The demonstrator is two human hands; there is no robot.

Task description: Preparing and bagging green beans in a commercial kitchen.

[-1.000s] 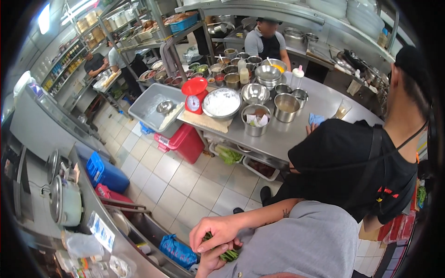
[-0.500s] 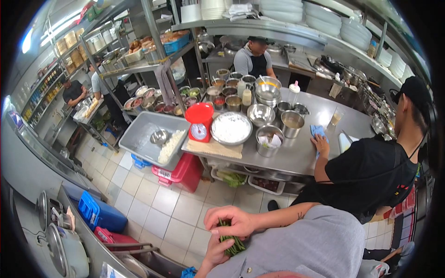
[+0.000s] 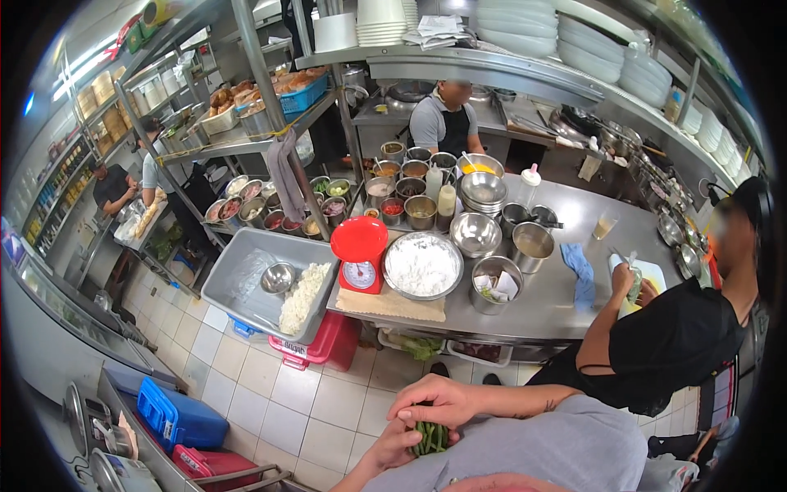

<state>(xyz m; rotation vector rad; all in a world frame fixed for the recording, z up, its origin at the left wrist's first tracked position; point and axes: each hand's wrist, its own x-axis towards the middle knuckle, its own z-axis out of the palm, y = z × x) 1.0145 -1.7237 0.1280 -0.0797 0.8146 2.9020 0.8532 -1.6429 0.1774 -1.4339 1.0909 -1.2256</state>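
Close to my body at the lower middle, I hold a bunch of cut green beans (image 3: pixel 431 439), or similar thin green pods. My left hand (image 3: pixel 393 444) is closed round the bunch from the lower left. Over its top bends my right hand (image 3: pixel 434 400), fingers curled against the left hand. Part of the bunch is hidden under my fingers. Beyond my hands is tiled floor, then a steel worktable (image 3: pixel 541 316). On the table's near left corner stand a red kitchen scale (image 3: pixel 359 254) and a metal bowl of white powder (image 3: pixel 423 264).
A grey tub (image 3: pixel 221 283) holds white rice and a small bowl, above a red bin (image 3: pixel 332 344). A person in black (image 3: pixel 656 336) works at the table's right, near a blue cloth (image 3: pixel 579 271). Another person (image 3: pixel 443 119) stands behind the table. Blue container (image 3: pixel 180 414) lower left.
My view has shifted, and my hands with the beans appear slightly further right. The co-worker in black has let go of the blue cloth and now handles something over a white board.
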